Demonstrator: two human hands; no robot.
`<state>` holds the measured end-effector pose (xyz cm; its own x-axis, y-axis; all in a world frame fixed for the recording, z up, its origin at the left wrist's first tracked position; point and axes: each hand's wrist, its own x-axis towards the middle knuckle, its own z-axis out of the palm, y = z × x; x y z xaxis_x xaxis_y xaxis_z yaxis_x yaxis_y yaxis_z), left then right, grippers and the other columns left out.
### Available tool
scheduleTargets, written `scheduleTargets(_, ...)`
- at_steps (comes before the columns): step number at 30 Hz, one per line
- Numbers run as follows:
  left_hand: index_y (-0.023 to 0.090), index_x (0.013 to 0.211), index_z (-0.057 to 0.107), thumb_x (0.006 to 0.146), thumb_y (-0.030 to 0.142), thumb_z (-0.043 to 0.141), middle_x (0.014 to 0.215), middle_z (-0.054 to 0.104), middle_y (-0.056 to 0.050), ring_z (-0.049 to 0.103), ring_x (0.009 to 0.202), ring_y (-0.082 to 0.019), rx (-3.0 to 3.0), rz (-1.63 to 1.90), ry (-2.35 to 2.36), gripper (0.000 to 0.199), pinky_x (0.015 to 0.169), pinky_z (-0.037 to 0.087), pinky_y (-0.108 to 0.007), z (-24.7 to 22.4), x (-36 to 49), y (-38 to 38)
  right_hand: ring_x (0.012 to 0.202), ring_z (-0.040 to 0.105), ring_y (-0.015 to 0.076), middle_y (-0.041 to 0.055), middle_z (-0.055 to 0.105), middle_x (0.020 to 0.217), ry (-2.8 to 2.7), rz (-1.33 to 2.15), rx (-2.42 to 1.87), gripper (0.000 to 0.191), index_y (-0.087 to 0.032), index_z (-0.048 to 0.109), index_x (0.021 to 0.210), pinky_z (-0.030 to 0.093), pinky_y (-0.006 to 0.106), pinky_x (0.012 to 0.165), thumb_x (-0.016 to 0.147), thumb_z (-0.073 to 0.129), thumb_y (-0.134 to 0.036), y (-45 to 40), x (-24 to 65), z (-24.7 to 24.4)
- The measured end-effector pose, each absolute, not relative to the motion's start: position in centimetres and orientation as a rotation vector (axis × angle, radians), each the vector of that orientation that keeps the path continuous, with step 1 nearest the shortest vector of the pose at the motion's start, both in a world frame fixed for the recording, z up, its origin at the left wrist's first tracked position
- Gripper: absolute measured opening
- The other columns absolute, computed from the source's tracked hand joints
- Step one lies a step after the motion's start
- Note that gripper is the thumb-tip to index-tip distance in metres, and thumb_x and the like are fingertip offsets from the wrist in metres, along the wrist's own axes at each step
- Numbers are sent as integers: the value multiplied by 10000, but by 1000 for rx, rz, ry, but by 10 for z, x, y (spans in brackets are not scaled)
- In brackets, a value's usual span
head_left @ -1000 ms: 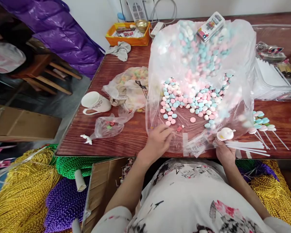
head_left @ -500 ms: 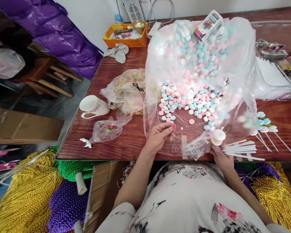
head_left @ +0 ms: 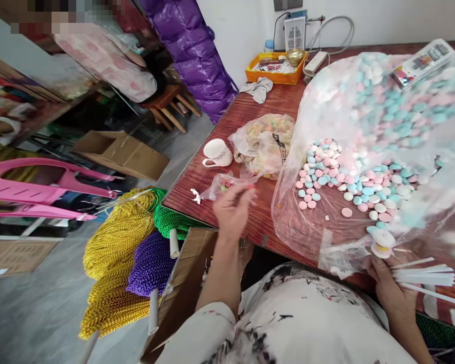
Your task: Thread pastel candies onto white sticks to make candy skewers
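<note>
My left hand (head_left: 232, 211) is over the table's left part, close to a small clear bag (head_left: 218, 186) with red and green bits. Its fingers are pinched, with a small reddish thing at the tips, too blurred to name. At the front edge my right hand (head_left: 396, 290) is closed around a fanned bundle of white sticks (head_left: 426, 274). A round white piece with a yellow band (head_left: 382, 243) sits above its thumb; I cannot tell what it is. Pink, blue and white candies (head_left: 364, 187) lie loose on a large clear plastic bag (head_left: 299, 227), many more inside it.
A white mug (head_left: 217, 153) and a bag of pale, multicoloured pieces (head_left: 271, 146) stand at the left. Behind are a grey cloth (head_left: 258, 90), an orange tray (head_left: 275, 76) and a power strip (head_left: 316, 63). Bead strands (head_left: 121, 242) hang beside the table. A person (head_left: 106, 60) sits beyond.
The view has swung left. My left hand has moved left, from the large bag's front edge towards the small clear bag. My right hand still holds the sticks.
</note>
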<state>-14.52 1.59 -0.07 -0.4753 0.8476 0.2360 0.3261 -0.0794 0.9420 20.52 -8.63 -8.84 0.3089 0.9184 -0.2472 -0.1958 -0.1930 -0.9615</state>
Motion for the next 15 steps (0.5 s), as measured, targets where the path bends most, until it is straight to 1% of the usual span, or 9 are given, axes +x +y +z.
scheduleTargets(1,179,998,703,825,326,661,957,721,-61,668,779,-164,1465,1510,1996,231,739,554,-317,1,-169,22,650,592,151,-5,636,684,-715,1155,-1390,213,-216,713,791,514,257,562,728,810,-395,-85,205,-88)
scheduleTargets(3,168,986,707,841,252,593,1009,711,-94,665,950,-232,1846,974,2326,202,912,521,-413,2,-210,35,643,588,145,-11,625,673,-692,1118,-1381,207,-211,702,796,514,254,570,740,804,-383,-84,203,-84)
scheduleTargets(4,168,956,706,820,231,593,1004,703,-102,663,961,-265,1941,634,2398,188,914,516,-454,2,-224,41,635,581,139,-14,619,673,-683,1107,-1367,200,-212,695,797,506,250,563,747,799,-375,-83,202,-82)
scheduleTargets(5,146,900,703,788,213,607,986,693,-126,663,947,-304,1957,538,2416,162,892,516,-497,3,-233,47,625,571,134,-17,614,673,-679,1099,-1349,192,-213,687,792,497,247,554,753,795,-366,-83,200,-80)
scheduleTargets(8,139,906,687,785,201,581,1004,677,-145,649,980,-364,2004,515,2458,172,890,500,-567,8,-224,51,617,562,131,-21,613,674,-670,1069,-1309,174,-217,675,798,497,259,563,761,787,-346,-81,197,-74)
scheduleTargets(11,185,1104,664,881,219,519,1129,674,-117,613,1101,-309,2274,815,2171,268,998,466,-483,14,-166,39,608,563,136,-22,608,646,-643,1040,-1300,183,-214,672,834,480,259,541,771,771,-355,-80,196,-72)
scheduleTargets(12,202,1104,665,900,233,517,1090,687,-98,627,1051,-272,2359,886,1945,254,973,482,-432,14,-141,35,597,557,133,-24,606,638,-634,1039,-1290,192,-215,668,844,466,251,525,772,767,-364,-79,196,-72)
scheduleTargets(13,217,1092,669,916,233,505,1036,697,-75,643,988,-236,2401,853,1698,242,931,500,-386,12,-116,33,586,549,130,-27,603,630,-627,1043,-1277,200,-217,664,850,454,244,511,774,762,-374,-79,195,-72)
scheduleTargets(15,206,1089,673,920,266,525,1029,687,-85,642,949,-227,2419,570,1447,232,877,508,-363,1,-71,36,577,540,126,-30,601,621,-627,1068,-1251,203,-222,657,843,449,242,508,776,753,-388,-79,194,-71)
